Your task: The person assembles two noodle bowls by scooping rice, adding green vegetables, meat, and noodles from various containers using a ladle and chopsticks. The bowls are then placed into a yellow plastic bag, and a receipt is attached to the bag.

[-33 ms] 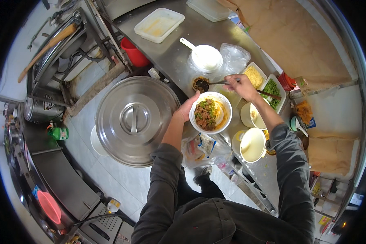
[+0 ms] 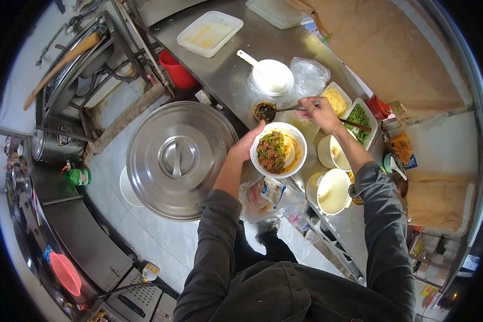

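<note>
My left hand point(image 2: 247, 144) grips the rim of a white bowl point(image 2: 301, 159) from its left side. Inside lie brown chopped meat with green bits point(image 2: 271, 153) and an orange-yellow sauce smear. My right hand point(image 2: 317, 111) is closed round the handle of a metal spoon point(image 2: 290, 108), just beyond the bowl. The spoon's dark head rests in or over a small container of dark brown chunky sauce point(image 2: 260, 111); I cannot tell how deep. Brown chopsticks point(image 2: 358, 126) slant from beside my right wrist over a tub of chopped greens point(image 2: 359, 116).
A white ladle-like scoop point(image 2: 273, 77), plastic bag point(image 2: 310, 75) and tub of yellow shreds point(image 2: 335, 100) stand farther back on the steel counter point(image 2: 214, 70). Cream tubs point(image 2: 334, 191) are to the right. A large lidded steel pot point(image 2: 178, 158) stands left; a red bucket point(image 2: 178, 70) is behind it.
</note>
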Demonstrator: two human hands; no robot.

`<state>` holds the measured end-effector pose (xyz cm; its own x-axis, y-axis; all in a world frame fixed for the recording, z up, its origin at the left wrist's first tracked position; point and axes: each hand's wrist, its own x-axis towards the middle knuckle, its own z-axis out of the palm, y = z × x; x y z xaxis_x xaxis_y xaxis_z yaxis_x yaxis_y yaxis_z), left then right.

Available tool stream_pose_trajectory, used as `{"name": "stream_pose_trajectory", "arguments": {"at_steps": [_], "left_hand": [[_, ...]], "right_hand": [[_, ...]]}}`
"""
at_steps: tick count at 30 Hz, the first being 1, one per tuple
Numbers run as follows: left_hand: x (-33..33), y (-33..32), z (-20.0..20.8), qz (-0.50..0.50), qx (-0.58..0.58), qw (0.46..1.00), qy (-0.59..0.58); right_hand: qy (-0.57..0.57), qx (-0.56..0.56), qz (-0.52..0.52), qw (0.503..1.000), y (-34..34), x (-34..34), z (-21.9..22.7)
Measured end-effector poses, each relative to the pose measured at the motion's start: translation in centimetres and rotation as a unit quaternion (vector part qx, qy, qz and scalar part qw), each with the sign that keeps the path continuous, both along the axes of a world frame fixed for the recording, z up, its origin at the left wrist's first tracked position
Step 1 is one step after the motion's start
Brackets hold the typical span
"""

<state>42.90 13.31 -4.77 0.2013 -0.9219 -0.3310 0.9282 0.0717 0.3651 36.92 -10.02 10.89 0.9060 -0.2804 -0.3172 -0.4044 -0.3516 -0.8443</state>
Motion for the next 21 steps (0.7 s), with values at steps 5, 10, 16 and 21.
{"name": "stream_pose_trajectory", "arguments": {"at_steps": [5,10,16,21], "left_hand": [[0.0,-0.3,-0.7,-0.013,0.023,1.000,-0.013],[-0.6,-0.6,-1.6,-0.025,0.002,1.000,-0.014],[-0.9,-0.7,-1.5,-0.002,0.018,1.000,-0.001],[-1.6,0.9,-0.2,0.042,0.026,0.999,-0.004]], "right_hand": [[-0.024,0.066,-0.105,0.992,-0.9,-1.1,-2.2],[-0.038,0.102,-0.210,0.972,-0.4,-2.8,-3.6],[-0.056,0.173,-0.279,0.943,-0.3,-3.7,-4.3],[-0.073,0.199,-0.322,0.923,-0.6,-4.2,-4.2]]}}
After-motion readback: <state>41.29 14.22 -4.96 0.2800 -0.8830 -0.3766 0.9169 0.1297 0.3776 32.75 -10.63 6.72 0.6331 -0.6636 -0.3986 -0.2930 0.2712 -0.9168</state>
